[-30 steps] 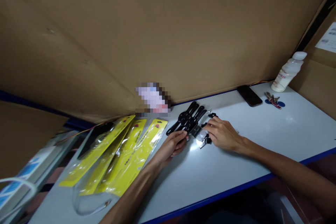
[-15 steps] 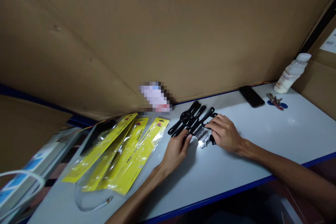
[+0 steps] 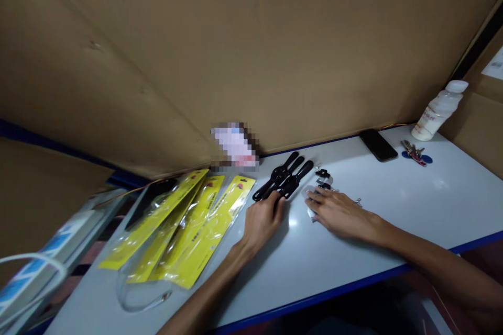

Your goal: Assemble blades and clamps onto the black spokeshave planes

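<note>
Several black two-handled tool bodies, which look like spokeshave frames (image 3: 285, 174), lie side by side on the table. My left hand (image 3: 264, 220) is at their near end, its fingers closed on the handle of the nearest frame; the fingertips are partly hidden. To the right, my right hand (image 3: 334, 209) lies palm down with fingers stretched out over small silver metal plates (image 3: 310, 213), which it partly covers. Just beyond its fingers are a small black clamp-like piece (image 3: 323, 173) and more metal bits. A small screw (image 3: 358, 202) shows behind the right hand.
Yellow-carded clear plastic packages (image 3: 212, 230) overlap on the left, with a clear strap (image 3: 135, 308) below them. A power strip (image 3: 43, 256) is at the far left. Toward the back right are a phone (image 3: 378, 145), keys (image 3: 414, 152) and a bottle (image 3: 438, 111). A cardboard wall (image 3: 275, 63) stands behind.
My right hand has come away from the black frames and flattened over the metal plates. The nearest frame now lies closer to the others; small parts beyond the right hand are uncovered.
</note>
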The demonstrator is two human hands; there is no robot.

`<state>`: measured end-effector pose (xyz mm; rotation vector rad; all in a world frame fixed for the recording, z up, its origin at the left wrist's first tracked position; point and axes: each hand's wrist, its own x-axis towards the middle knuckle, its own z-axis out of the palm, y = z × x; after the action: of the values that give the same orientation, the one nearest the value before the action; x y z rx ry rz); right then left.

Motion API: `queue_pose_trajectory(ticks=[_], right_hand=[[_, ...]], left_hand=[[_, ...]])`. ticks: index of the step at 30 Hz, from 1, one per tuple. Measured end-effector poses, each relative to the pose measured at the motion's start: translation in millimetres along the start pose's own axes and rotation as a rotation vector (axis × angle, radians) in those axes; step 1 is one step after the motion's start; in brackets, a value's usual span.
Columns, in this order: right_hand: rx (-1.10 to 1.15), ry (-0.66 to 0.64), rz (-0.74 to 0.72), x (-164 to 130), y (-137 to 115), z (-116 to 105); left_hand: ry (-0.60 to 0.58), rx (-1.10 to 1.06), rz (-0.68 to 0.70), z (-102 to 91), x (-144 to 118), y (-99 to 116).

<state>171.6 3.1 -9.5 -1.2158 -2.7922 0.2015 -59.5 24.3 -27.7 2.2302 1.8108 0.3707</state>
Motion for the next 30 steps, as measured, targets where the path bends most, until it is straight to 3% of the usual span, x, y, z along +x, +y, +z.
queue_pose_trajectory(ticks=[3,6,11,17,23,30], right_hand=[[0.016,0.031,0.057,-2.9,8.5,-15.9],[0.017,0.105,0.149,1.6,22.0,-18.4],[-0.004,0.213,0.185,16.9,50.2,4.5],[-0.027,0.185,0.19,19.6,61.7,21.1],[-0.014,0.225,0.197,9.5,51.0,2.8],[0.001,0.356,0.293,7.4,64.2,-12.1]], left_hand=[[-0.044,0.114,0.005,3.0,-0.3,1.9],[-0.047,0.201,-0.014,3.6,1.1,3.2],[-0.023,0.258,0.005,2.1,3.0,3.0],[0.041,0.264,0.115,2.3,-0.7,7.1],[0.154,0.257,0.22,-3.4,0.9,6.2],[0.271,0.219,0.206,-1.9,16.4,-19.0]])
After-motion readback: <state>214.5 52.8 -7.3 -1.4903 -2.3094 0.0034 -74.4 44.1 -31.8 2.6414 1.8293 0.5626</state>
